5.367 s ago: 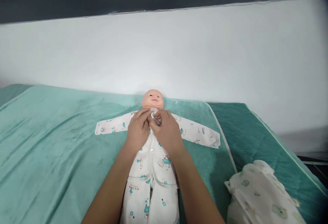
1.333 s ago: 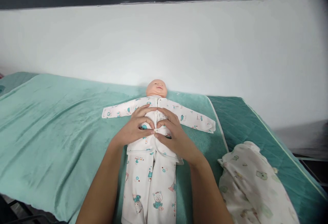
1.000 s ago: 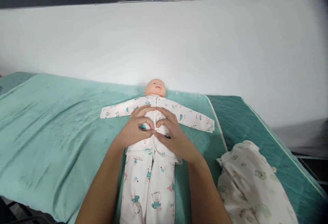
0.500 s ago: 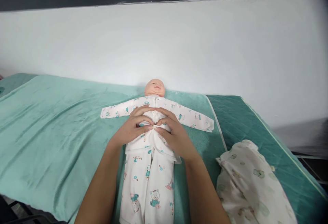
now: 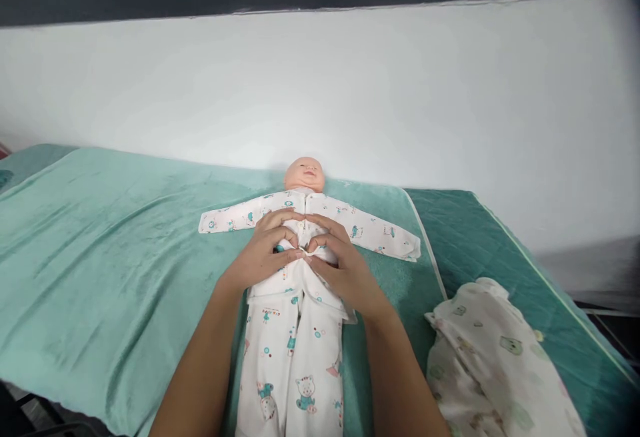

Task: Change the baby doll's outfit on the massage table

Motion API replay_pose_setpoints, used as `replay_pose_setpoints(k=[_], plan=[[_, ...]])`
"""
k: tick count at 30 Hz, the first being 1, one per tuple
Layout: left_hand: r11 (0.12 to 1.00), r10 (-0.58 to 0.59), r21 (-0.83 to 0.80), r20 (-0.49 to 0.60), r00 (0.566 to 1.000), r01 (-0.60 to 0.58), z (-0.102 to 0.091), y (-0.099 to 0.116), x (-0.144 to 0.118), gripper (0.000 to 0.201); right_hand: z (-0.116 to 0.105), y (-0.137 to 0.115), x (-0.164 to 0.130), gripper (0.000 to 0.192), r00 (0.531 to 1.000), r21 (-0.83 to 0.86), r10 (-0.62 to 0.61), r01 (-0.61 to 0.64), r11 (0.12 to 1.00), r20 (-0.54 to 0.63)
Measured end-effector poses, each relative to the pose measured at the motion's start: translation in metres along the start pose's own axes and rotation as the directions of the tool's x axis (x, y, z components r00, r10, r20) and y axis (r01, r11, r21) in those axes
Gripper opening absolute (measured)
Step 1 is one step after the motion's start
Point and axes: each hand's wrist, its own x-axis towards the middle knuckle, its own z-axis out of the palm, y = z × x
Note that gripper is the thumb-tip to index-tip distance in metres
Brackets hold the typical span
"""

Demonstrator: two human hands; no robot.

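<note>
Hardly shifted — two hands, left hand (image 5: 260, 257), right hand (image 5: 340, 265), both pinching one doll's top (image 5: 300, 240).

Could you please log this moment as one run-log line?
left hand: pinching doll's shirt front | right hand: pinching same | doll: supine on green towel

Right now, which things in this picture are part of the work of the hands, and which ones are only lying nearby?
In hand:
- left hand and right hand, both pinching the shirt front
- doll's printed shirt
- doll, lying on its back
- printed trousers

Lying about:
- bundled printed cloth, at the right
- green towel under the doll
- darker green mattress
</note>
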Motion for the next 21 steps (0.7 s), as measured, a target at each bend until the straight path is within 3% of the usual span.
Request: replay_pose_setpoints(k=[3, 5, 6, 7, 8, 9, 11, 12, 13, 14, 15, 18, 19, 21], plan=[[0.990, -0.045, -0.134, -0.056, 0.997, 0.038, 0.003, -0.003, 0.001, 0.017, -0.002, -0.001, 0.000, 0.003, 0.999, 0.118, 0.034, -0.037, 0.992, 0.025], [0.947, -0.137, -0.313, -0.181, 0.974, 0.075, 0.003, -0.008, 0.001, 0.020, -0.005, 0.002, -0.001, 0.008, 0.995, 0.284, 0.078, -0.057, 0.957, -0.063], [0.906, -0.213, -0.416, -0.281, 0.936, 0.081, 0.002, -0.012, 0.001, 0.021, -0.007, 0.005, -0.001, 0.010, 0.980, 0.380, 0.125, -0.058, 0.923, -0.154], [0.857, -0.308, -0.509, -0.391, 0.868, 0.075, 0.000, -0.017, 0.001, 0.022, -0.010, 0.009, -0.002, 0.013, 0.943, 0.468, 0.193, -0.045, 0.883, -0.273], [0.810, -0.411, -0.583, -0.495, 0.766, 0.057, -0.003, -0.023, 0.000, 0.022, -0.013, 0.015, -0.002, 0.015, 0.871, 0.534, 0.278, -0.022, 0.845, -0.404], [0.773, -0.506, -0.633, -0.580, 0.639, 0.037, -0.005, -0.030, -0.001, 0.023, -0.017, 0.021, -0.003, 0.017, 0.765, 0.571, 0.367, 0.002, 0.821, -0.530], [0.753, -0.619, -0.657, -0.694, 0.368, 0.029, -0.011, -0.043, -0.003, 0.021, -0.025, 0.033, -0.004, 0.018, 0.498, 0.552, 0.472, 0.018, 0.833, -0.727], [0.775, -0.619, -0.630, -0.738, 0.268, 0.054, -0.013, -0.049, -0.003, 0.019, -0.027, 0.037, -0.004, 0.019, 0.388, 0.506, 0.467, -0.003, 0.863, -0.794], [0.810, -0.585, -0.578, -0.781, 0.220, 0.099, -0.014, -0.053, -0.003, 0.017, -0.028, 0.040, -0.005, 0.019, 0.321, 0.438, 0.427, -0.041, 0.898, -0.845], [0.849, -0.528, -0.503, -0.815, 0.238, 0.159, -0.013, -0.057, -0.002, 0.015, -0.026, 0.041, -0.005, 0.020, 0.310, 0.348, 0.358, -0.087, 0.933, -0.881], [0.887, -0.458, -0.405, -0.832, 0.312, 0.221, -0.012, -0.060, 0.000, 0.015, -0.023, 0.040, -0.005, 0.020, 0.353, 0.245, 0.274, -0.125, 0.961, -0.895], [0.952, -0.232, -0.024, -0.709, 0.666, 0.307, -0.003, -0.068, 0.012, 0.021, -0.007, 0.036, -0.001, 0.025, 0.641, -0.028, 0.090, -0.171, 0.985, -0.762], [0.948, -0.179, 0.095, -0.633, 0.753, 0.304, -0.001, -0.070, 0.017, 0.022, -0.002, 0.036, 0.001, 0.027, 0.731, -0.080, 0.079, -0.180, 0.980, -0.678], [0.913, -0.129, 0.274, -0.509, 0.851, 0.302, 0.000, -0.076, 0.025, 0.024, 0.003, 0.043, 0.008, 0.035, 0.837, -0.153, 0.108, -0.222, 0.963, -0.537]])
